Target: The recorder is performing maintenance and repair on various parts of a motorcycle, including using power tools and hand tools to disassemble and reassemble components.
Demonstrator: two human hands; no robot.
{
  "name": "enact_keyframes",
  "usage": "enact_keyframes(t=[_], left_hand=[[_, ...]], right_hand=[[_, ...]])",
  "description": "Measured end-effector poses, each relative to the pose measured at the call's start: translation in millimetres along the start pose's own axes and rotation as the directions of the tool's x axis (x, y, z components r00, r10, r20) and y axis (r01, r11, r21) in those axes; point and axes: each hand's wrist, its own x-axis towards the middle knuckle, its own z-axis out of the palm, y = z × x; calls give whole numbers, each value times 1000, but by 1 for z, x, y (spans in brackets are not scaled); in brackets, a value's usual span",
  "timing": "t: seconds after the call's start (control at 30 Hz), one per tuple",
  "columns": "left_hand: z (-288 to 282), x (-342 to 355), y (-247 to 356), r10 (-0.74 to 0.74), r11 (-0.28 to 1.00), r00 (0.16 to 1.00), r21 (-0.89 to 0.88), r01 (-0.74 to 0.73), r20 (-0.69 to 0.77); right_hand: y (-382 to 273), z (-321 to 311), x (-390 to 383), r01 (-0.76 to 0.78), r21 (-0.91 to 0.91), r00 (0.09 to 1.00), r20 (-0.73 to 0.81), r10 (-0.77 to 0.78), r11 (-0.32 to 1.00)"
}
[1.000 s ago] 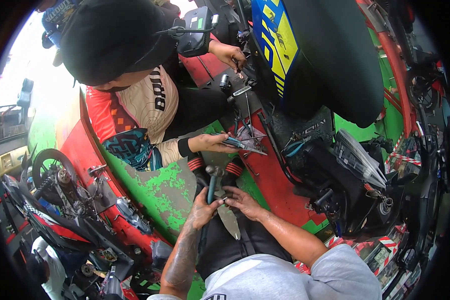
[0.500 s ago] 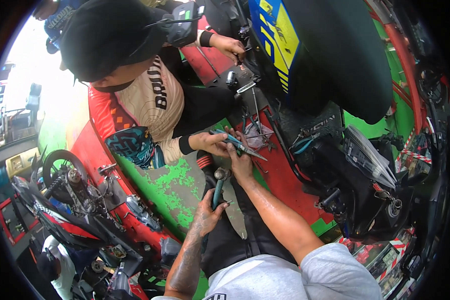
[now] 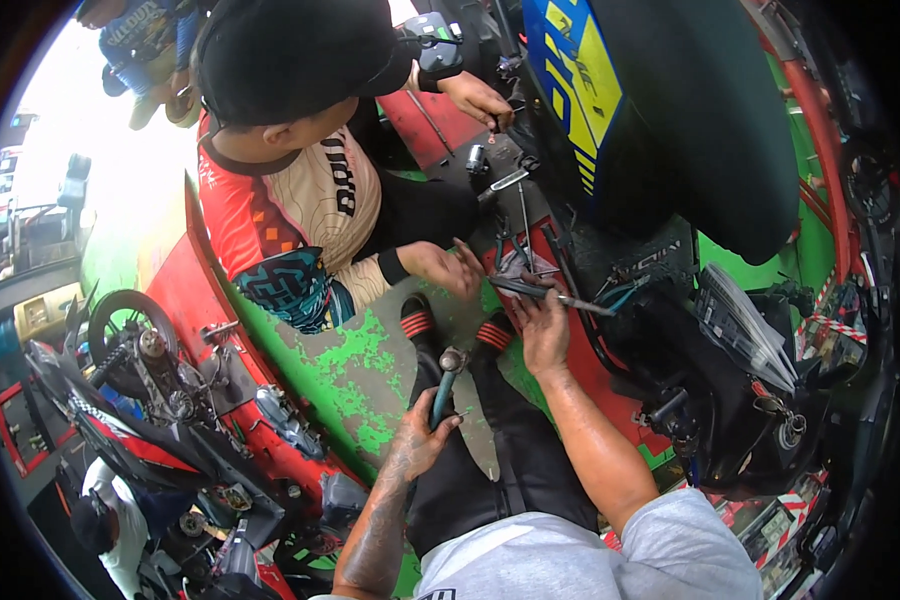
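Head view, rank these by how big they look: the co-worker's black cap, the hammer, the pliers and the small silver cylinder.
1. Black cap
2. Hammer and pliers: not ranked; they look close in size, partly covered by the left hand and right hand
3. Silver cylinder

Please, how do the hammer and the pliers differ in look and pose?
The hammer has a rounded head; the pliers taper to a tip. The hammer is in the left hand, the pliers in the right hand. The hammer points forward; the pliers point rightward. Both are hand-held tools.
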Motion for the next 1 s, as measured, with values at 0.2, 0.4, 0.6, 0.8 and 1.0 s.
enact_keyframes(t=[0.2, 0.4, 0.6, 0.8, 1.0], left_hand=[[0, 9, 11, 47, 997, 999, 60, -46, -16], [10, 42, 30, 182, 983, 983, 15, -181, -38], [31, 79, 47, 382, 916, 908, -57, -396, -172], [34, 82, 74, 184, 935, 983, -302, -183, -26], [36, 79, 84, 203, 906, 979, -379, -188, 0]], right_hand=[[-53, -64, 1, -413, 285, 909, 66, 412, 865], [-30, -73, -87, -845, 312, 463, 18, 886, 435], [-37, -56, -153, -583, -682, 629, -34, 776, 442], [-67, -49, -138, 24, -972, 859, 141, 492, 235], [-105, -38, -122, 178, -971, 837, 234, 495, 158]])
